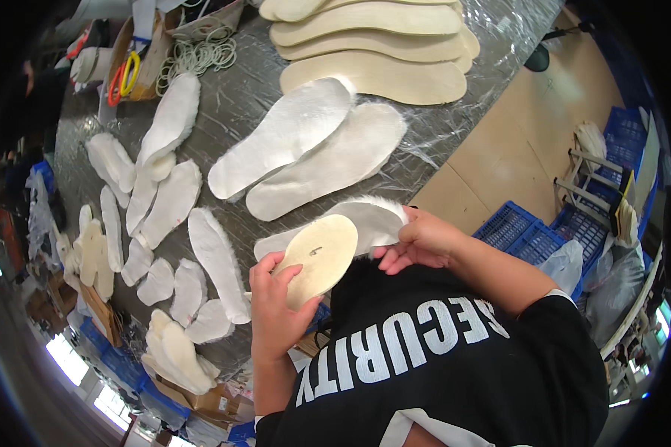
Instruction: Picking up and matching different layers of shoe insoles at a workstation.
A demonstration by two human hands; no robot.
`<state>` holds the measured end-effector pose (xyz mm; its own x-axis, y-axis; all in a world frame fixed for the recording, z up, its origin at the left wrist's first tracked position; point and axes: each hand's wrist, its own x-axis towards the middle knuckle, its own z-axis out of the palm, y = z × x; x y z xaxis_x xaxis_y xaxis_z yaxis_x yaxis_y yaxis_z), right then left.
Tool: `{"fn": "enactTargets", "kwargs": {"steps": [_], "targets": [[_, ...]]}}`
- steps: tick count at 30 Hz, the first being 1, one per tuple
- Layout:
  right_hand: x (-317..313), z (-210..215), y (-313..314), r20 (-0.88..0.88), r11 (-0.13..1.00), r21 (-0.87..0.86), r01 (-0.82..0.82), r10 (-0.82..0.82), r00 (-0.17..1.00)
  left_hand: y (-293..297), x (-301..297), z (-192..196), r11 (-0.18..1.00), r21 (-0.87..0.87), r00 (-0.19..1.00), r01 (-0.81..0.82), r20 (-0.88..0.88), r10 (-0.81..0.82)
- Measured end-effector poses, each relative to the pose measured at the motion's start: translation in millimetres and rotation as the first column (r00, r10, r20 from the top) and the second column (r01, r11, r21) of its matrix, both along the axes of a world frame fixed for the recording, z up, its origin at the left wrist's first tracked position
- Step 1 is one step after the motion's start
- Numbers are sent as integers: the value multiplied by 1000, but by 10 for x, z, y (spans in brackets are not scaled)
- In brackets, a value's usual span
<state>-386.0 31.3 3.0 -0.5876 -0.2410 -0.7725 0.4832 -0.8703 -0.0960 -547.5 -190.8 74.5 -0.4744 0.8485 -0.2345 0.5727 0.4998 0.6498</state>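
Note:
My left hand [279,298] grips a cream insole [332,249] by its near side, thumb on the upper face. A small dark mark shows on that face. Behind it, partly covered, lies a white insole with a furry rim [376,220] at the table's near edge. The end of this furry insole is pinched in my right hand [429,240], whose fingertips curl below it. Just beyond both hands, a pair of large white insoles [283,134] lies overlapped on the table.
Cream insoles [373,74] are stacked at the far side. Several smaller furry insoles [175,201] spread over the table's left half. Scissors with red and yellow handles [124,78] stand in a box beside looped cords [201,56]. Blue crates [511,227] and a metal-framed stool [593,179] stand to the right.

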Motion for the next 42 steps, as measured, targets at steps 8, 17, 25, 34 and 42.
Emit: {"fn": "enactTargets", "kwargs": {"steps": [8,17,25,34,42], "targets": [[67,-149,-106,49,781,622,58,-112,992,160,-102,-42,996,-43,997,82,-6,-83],[203,-150,-32,25,849,448,281,-325,945,472,-205,-16,981,-49,978,189,97,-183],[479,-330,262,-74,562,340,754,-784,617,268,-290,-383,985,-79,894,155,436,-106],[381,-397,-46,-205,540,777,325,-271,941,2,-238,-423,984,-113,579,-141,796,174],[418,-450,-16,-202,623,687,375,-331,922,642,-4,-52,990,-11,979,137,155,-134]]}}
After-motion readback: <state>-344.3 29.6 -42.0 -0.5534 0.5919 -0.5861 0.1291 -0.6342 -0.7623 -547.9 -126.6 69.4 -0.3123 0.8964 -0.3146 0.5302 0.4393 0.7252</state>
